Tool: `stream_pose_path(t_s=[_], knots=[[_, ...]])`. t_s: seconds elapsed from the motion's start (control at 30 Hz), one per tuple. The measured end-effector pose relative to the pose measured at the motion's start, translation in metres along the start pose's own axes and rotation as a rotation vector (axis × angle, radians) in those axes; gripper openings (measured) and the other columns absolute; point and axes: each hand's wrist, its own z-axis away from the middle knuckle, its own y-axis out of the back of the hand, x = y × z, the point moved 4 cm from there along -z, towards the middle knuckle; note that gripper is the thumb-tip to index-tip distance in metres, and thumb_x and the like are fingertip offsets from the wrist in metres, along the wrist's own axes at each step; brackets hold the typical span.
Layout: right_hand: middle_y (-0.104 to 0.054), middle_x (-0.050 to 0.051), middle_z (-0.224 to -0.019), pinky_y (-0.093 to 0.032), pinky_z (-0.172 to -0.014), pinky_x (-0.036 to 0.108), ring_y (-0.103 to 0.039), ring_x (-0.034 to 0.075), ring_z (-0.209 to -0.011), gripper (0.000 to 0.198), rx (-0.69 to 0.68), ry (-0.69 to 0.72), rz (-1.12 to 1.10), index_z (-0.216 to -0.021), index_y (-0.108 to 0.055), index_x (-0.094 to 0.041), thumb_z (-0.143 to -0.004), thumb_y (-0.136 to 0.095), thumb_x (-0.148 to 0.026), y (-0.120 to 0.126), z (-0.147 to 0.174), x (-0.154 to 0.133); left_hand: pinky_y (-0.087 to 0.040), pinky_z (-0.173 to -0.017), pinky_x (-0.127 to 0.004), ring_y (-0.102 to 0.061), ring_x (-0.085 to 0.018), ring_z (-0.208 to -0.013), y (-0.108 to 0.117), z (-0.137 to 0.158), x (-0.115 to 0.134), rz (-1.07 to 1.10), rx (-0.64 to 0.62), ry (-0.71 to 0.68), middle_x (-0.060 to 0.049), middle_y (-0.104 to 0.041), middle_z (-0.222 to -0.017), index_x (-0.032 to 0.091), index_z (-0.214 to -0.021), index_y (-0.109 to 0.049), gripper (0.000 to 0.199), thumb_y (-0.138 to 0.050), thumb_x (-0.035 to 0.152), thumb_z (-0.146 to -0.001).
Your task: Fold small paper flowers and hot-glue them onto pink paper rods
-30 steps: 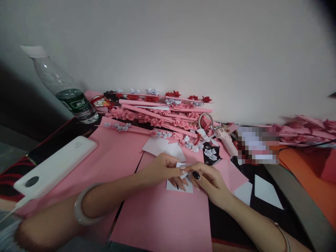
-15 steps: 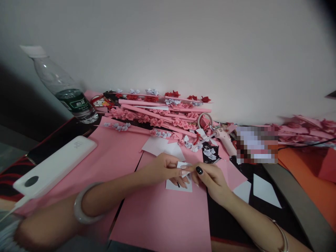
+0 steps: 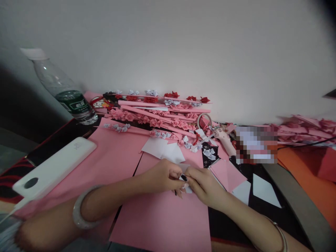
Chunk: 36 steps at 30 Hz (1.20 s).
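My left hand point(image 3: 169, 175) and my right hand point(image 3: 204, 182) meet over the pink paper sheet point(image 3: 162, 220). Both are closed on a small piece of white paper point(image 3: 188, 189), most of it hidden by the fingers. My right thumb, with a black nail, presses against the paper beside my left thumb. Just beyond my hands lie white paper sheets point(image 3: 154, 147). To the right of my right hand are pink paper squares point(image 3: 228, 172) and a loose white square point(image 3: 265, 190).
Pink paper stems with folded flowers point(image 3: 154, 122) are heaped along the wall. A pink glue gun point(image 3: 224, 140) and a tape roll point(image 3: 204, 121) lie near them. A water bottle point(image 3: 76, 105) and a white power bank point(image 3: 56, 168) stand left; orange paper point(image 3: 301, 164) is right.
My right hand has moved left and closed in on my left hand. The white paper, flatter and more visible before, is now mostly covered by the fingers.
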Motion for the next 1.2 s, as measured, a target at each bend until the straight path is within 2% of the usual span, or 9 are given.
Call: stream_pose_path(t_s=[0.13, 0.33, 0.47, 0.57, 0.77, 0.93, 1.07, 1.13, 1.2], knots=[[-0.040, -0.006, -0.055, -0.027, -0.047, 0.022, -0.036, 0.009, -0.047, 0.020, 0.079, -0.026, 0.000, -0.070, -0.039, -0.021, -0.089, -0.040, -0.016, 0.002, 0.000, 0.003, -0.053, -0.061, -0.026, -0.068, -0.016, -0.064, 0.002, -0.002, 0.003, 0.004, -0.007, -0.018, -0.002, -0.068, -0.073, 0.014, -0.077, -0.061, 0.010, -0.055, 0.022, -0.079], [-0.043, -0.005, -0.062, -0.031, -0.049, 0.020, -0.040, 0.009, -0.051, 0.010, 0.343, -0.127, 0.054, -0.081, -0.039, -0.022, -0.088, -0.041, -0.015, 0.015, 0.006, 0.010, -0.043, -0.050, -0.020, -0.063, -0.013, -0.057, 0.011, -0.002, 0.006, -0.144, 0.172, -0.047, -0.001, -0.064, -0.065, 0.014, -0.067, -0.057, 0.017, -0.053, 0.025, -0.080], [-0.046, -0.004, -0.064, -0.032, -0.052, 0.021, -0.042, 0.010, -0.053, 0.011, 0.231, -0.019, 0.144, -0.080, -0.041, -0.022, -0.088, -0.040, -0.014, 0.010, 0.004, 0.001, -0.032, -0.046, -0.019, -0.048, -0.008, -0.048, 0.012, 0.000, 0.012, -0.480, 0.264, -0.206, 0.005, -0.049, -0.052, 0.017, -0.057, -0.044, 0.021, -0.047, 0.018, -0.077], [-0.046, -0.004, -0.062, -0.031, -0.051, 0.021, -0.042, 0.010, -0.053, 0.012, 0.105, -0.006, 0.140, -0.076, -0.039, -0.022, -0.087, -0.044, -0.018, 0.003, 0.001, -0.001, -0.026, -0.048, -0.021, -0.038, -0.007, -0.048, 0.009, 0.002, 0.014, -0.575, 0.260, -0.274, 0.006, -0.039, -0.051, 0.018, -0.054, -0.035, 0.021, -0.050, 0.010, -0.066], [-0.039, -0.006, -0.057, -0.027, -0.048, 0.021, -0.036, 0.009, -0.049, 0.020, 0.110, -0.091, 0.066, -0.070, -0.036, -0.022, -0.085, -0.050, -0.022, 0.003, 0.002, 0.003, -0.030, -0.051, -0.023, -0.040, -0.009, -0.052, 0.001, 0.007, 0.017, -0.739, 0.200, -0.345, 0.005, -0.046, -0.061, 0.020, -0.070, -0.045, 0.010, -0.055, 0.020, -0.069], [-0.039, -0.005, -0.057, -0.029, -0.049, 0.022, -0.036, 0.010, -0.050, 0.021, 0.207, -0.192, -0.126, -0.071, -0.044, -0.020, -0.091, -0.037, -0.022, 0.008, 0.003, 0.008, -0.034, -0.051, -0.021, -0.043, -0.008, -0.052, 0.010, 0.005, 0.016, -0.626, 0.285, -0.252, 0.005, -0.050, -0.065, 0.020, -0.082, -0.051, 0.008, -0.050, 0.028, -0.081], [-0.042, -0.004, -0.057, -0.030, -0.049, 0.022, -0.036, 0.009, -0.048, 0.029, 0.180, -0.264, -0.340, -0.077, -0.055, -0.019, -0.095, -0.034, -0.030, 0.005, 0.002, 0.014, -0.038, -0.053, -0.020, -0.051, -0.009, -0.059, 0.021, 0.001, 0.013, -0.397, 0.426, -0.188, 0.003, -0.057, -0.077, 0.020, -0.088, -0.051, 0.012, -0.052, 0.031, -0.083], [-0.043, -0.004, -0.058, -0.032, -0.049, 0.022, -0.037, 0.009, -0.049, 0.031, 0.157, -0.274, -0.397, -0.080, -0.058, -0.018, -0.095, -0.034, -0.031, 0.002, 0.001, 0.015, -0.043, -0.062, -0.022, -0.057, -0.011, -0.069, 0.021, -0.001, 0.014, -0.299, 0.380, -0.214, 0.000, -0.061, -0.086, 0.019, -0.092, -0.055, 0.013, -0.049, 0.029, -0.085], [-0.044, -0.003, -0.057, -0.033, -0.049, 0.022, -0.039, 0.009, -0.049, 0.032, 0.137, -0.277, -0.409, -0.081, -0.059, -0.018, -0.095, -0.034, -0.031, 0.000, 0.001, 0.016, -0.045, -0.071, -0.024, -0.059, -0.013, -0.076, 0.017, -0.003, 0.014, -0.237, 0.272, -0.235, -0.001, -0.064, -0.081, 0.017, -0.083, -0.060, 0.023, -0.041, 0.028, -0.089]])
